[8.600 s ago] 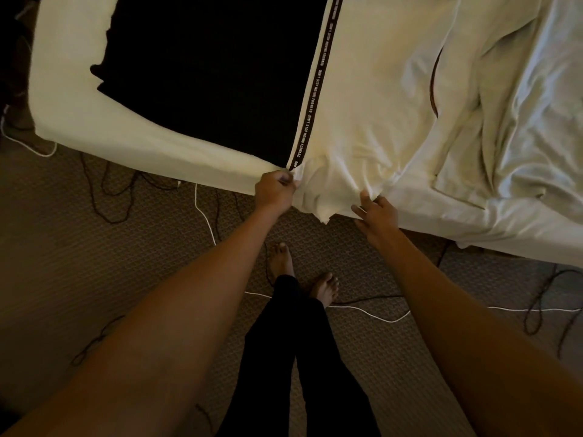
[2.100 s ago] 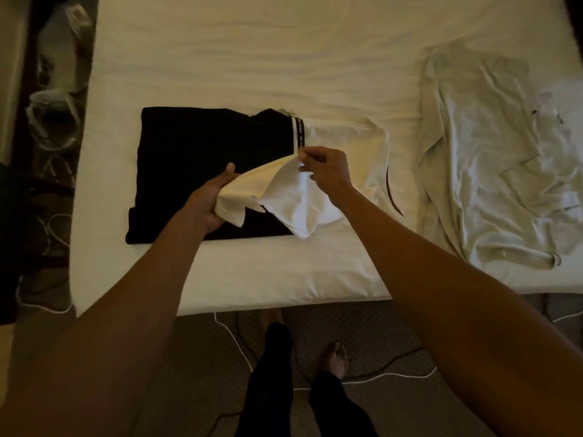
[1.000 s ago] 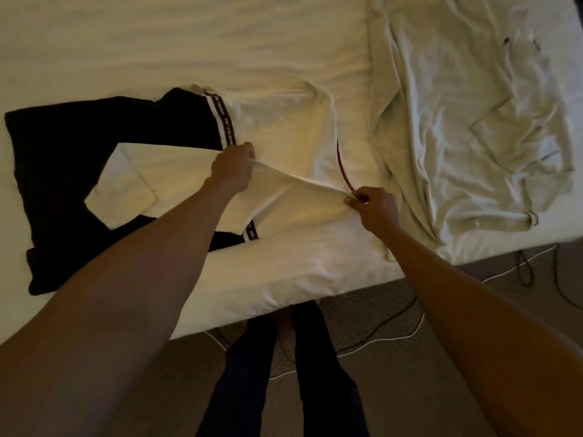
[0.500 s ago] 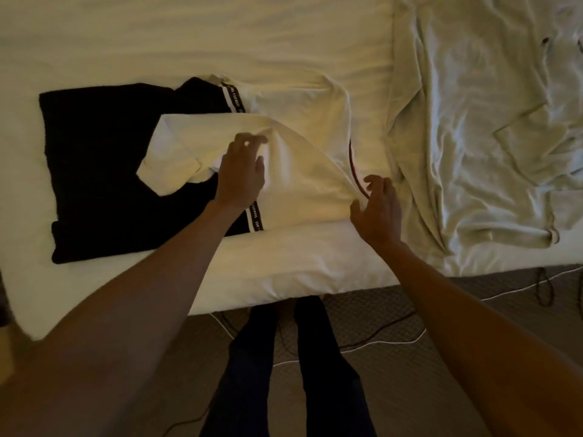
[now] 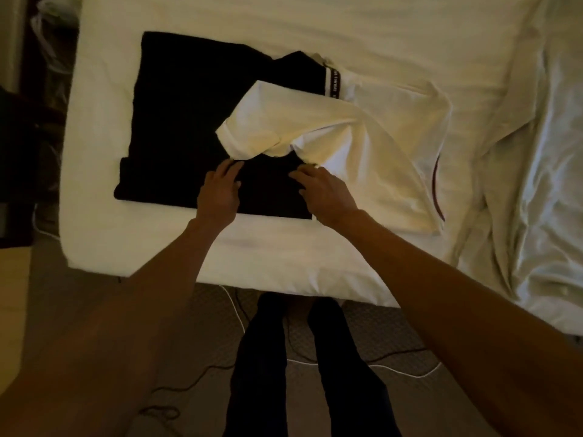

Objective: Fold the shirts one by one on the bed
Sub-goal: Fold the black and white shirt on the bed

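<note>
Black-and-white shirt (image 5: 189, 121) lies flat on wrinkled bed (image 5: 157, 247), white sleeve (image 5: 268, 121) folded across.

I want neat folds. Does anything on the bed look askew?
Yes: the white sleeve lies slanted across the black-and-white shirt, bunched near the right hand instead of flat. A second shirt sits crumpled on the bed beside it.

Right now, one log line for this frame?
step: folding black-and-white shirt | sleeve: folded across black half | left hand: rests on shirt | right hand: touches shirt | pale shirt: crumpled, right
</note>
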